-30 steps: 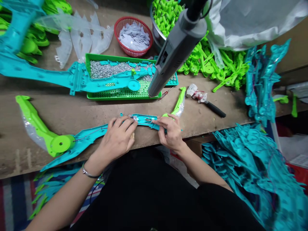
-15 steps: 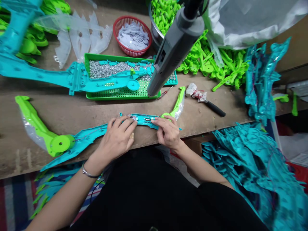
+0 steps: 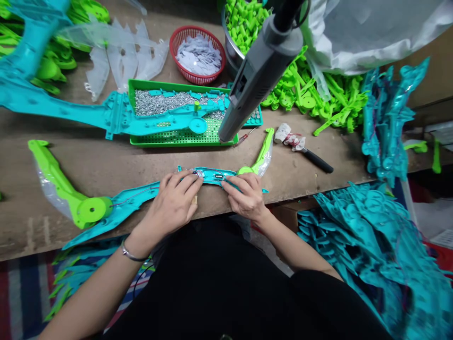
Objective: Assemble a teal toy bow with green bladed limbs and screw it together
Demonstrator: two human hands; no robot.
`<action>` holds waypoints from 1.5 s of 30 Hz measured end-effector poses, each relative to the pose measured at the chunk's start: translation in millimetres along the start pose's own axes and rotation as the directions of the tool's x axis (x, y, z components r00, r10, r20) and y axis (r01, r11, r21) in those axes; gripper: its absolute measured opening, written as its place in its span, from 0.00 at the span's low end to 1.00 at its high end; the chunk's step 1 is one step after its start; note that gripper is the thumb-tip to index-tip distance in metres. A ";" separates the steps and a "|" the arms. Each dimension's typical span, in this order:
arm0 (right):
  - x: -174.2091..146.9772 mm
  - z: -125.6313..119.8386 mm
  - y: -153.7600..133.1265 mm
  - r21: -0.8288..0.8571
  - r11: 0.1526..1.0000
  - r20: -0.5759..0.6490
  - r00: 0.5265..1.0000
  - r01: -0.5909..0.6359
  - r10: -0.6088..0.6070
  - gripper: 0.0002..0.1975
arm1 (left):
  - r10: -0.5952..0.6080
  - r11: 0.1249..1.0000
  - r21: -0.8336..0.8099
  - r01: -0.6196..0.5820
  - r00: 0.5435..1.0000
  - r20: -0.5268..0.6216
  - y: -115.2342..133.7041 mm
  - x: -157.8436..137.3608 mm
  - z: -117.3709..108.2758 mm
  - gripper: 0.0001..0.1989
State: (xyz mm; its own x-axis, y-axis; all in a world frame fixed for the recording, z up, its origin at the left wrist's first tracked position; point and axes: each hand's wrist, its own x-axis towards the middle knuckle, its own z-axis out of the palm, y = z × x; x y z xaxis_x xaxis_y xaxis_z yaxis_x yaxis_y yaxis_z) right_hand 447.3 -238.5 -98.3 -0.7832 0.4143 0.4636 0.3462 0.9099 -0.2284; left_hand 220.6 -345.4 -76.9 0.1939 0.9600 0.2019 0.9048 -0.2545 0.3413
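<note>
A long turquoise plastic shell half point(image 3: 129, 204) lies along the bench's front edge, its hollow side up. Green arms with clear covers are fitted at both ends, the left green arm point(image 3: 92, 210) being the nearer one. Thin wires and a small dark cylindrical part point(image 3: 219, 176) sit in the shell's middle section. My left hand point(image 3: 177, 198) is closed over the shell, fingertips at the wires left of that part. On the other side, my right hand point(image 3: 246, 196) has its fingers bent and pressed together at the shell, beside the cylindrical part. What lies under the fingertips is hidden.
Behind the shell stands a green tray point(image 3: 184, 141) of screws, with another turquoise piece point(image 3: 152, 123) across it. A grey powered screwdriver point(image 3: 251, 75) hangs over the tray. A wrapped-head hammer point(image 3: 304, 148) lies to the right. Turquoise shells point(image 3: 375, 245) are stacked at lower right.
The fingers of my right hand have drawn in and shifted slightly left along the shell. My left hand stays in place on it. The whole view has shifted slightly.
</note>
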 end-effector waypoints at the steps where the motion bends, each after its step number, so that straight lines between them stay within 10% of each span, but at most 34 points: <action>1: 0.8 0.5 -0.1 -0.007 1.000 -0.019 1.000 0.013 -0.013 0.18 | -0.007 1.000 -0.010 0.007 1.000 0.003 0.4 0.0 0.1 0.22; 10: 30.0 -9.5 -10.7 0.162 0.981 0.013 0.994 -0.111 0.110 0.19 | -0.031 1.000 0.002 0.031 0.999 -0.015 4.8 -2.7 3.2 0.24; 27: 72.6 5.4 -24.0 0.038 0.999 0.361 0.932 0.006 -0.020 0.18 | -0.028 0.991 -0.133 0.003 0.981 -0.192 -7.6 -23.3 -3.2 0.26; 29: 72.6 5.9 -24.5 0.011 0.999 0.354 0.935 0.035 -0.037 0.18 | -0.184 0.975 -0.186 0.121 0.910 -0.372 -11.5 -34.3 -6.3 0.24; 33: 72.4 6.7 -24.0 0.012 0.999 0.326 0.944 0.046 -0.047 0.18 | -0.448 0.893 -0.307 0.330 0.590 -0.671 -5.2 -60.0 -6.1 0.18; 39: 74.8 7.2 -23.0 0.032 0.996 0.301 0.949 0.089 -0.094 0.17 | -0.094 0.988 -0.151 0.034 0.909 -0.407 31.4 -64.0 10.2 0.17; 45: 84.2 2.4 -22.4 0.066 0.996 0.338 0.938 0.064 -0.083 0.17 | -0.105 0.994 -0.025 0.103 0.942 -0.319 35.0 -28.6 13.8 0.18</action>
State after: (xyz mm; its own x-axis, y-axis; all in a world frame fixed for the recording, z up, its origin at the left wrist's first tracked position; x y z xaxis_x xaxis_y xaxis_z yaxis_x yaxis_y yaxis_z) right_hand 372.4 -224.0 -56.2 -0.9374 0.3070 0.1644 0.2604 0.9313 -0.2546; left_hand 252.0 -380.1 -83.4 -0.0337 0.8938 0.4472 0.9102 -0.1574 0.3831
